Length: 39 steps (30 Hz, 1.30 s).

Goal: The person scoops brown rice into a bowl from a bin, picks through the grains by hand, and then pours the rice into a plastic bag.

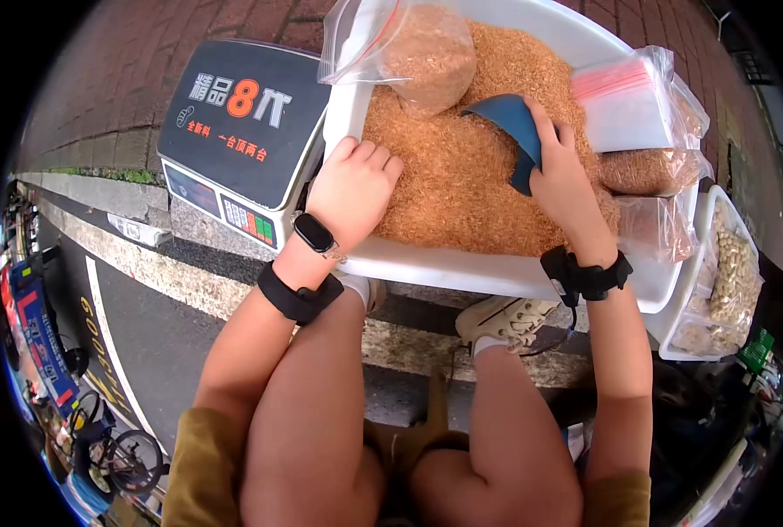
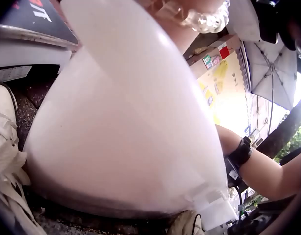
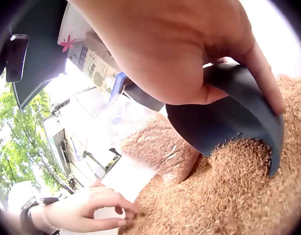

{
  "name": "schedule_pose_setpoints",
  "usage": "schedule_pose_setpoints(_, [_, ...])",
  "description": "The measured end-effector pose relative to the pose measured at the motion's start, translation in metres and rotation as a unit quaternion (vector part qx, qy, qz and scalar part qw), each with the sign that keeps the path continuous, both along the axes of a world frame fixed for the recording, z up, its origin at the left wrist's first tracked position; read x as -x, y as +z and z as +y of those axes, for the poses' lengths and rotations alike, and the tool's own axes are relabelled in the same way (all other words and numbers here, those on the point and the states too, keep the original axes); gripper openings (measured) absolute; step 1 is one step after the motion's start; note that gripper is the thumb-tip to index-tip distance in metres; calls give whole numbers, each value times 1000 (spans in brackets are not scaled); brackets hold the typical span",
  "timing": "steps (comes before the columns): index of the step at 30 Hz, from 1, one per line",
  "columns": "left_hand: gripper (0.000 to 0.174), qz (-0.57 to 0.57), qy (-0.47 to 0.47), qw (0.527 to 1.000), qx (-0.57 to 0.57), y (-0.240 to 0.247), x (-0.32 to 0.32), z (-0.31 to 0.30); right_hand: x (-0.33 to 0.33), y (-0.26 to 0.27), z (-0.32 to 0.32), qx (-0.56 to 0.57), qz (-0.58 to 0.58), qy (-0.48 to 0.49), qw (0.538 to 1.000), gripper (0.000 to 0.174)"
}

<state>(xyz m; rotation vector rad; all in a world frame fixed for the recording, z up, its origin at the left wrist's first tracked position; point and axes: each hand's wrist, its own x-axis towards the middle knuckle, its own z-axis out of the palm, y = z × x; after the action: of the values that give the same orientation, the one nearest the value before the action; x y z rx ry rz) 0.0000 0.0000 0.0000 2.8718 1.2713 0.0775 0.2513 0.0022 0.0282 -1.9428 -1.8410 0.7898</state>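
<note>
A right hand [image 3: 189, 54] gripped a dark blue scoop [image 3: 233, 122] from above, thumb pressed along its outer wall, as the scoop's lip sat sunk in a heap of fine brown grain [image 3: 228, 196]. Just behind the scoop, a clear plastic bag [image 3: 155, 147] partly filled with the same grain lay on the heap. At lower left, a left hand [image 3: 87, 210] wearing a dark wristband [image 3: 30, 215] rested its loosely bent fingertips at the heap's edge, with leafy trees [image 3: 13, 147] and buildings bright in the background.
</note>
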Motion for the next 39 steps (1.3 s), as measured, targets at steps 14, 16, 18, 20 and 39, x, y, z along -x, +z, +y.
schedule_pose_setpoints(14, [12, -123, -3, 992, 36, 11, -3, 3, -65, -18, -22, 257, 509, -224, 790, 81])
schedule_pose_setpoints(16, [7, -198, -7, 980, 37, 12, -2, 6, -69, -15, -38, 190, 523, -264, 788, 82])
schedule_pose_setpoints(18, [7, -227, -3, 972, 61, 14, 0, 5, -62, -14, -64, 75, 548, -296, 778, 71])
schedule_pose_setpoints(20, [6, -268, 4, 960, 78, 19, 0, 4, -60, -9, -81, 88, 581, -321, 743, 67])
schedule_pose_setpoints(39, [58, -124, 69, 984, 112, 27, 36, -64, -48, -9, -133, -32, 670, -390, 631, 72])
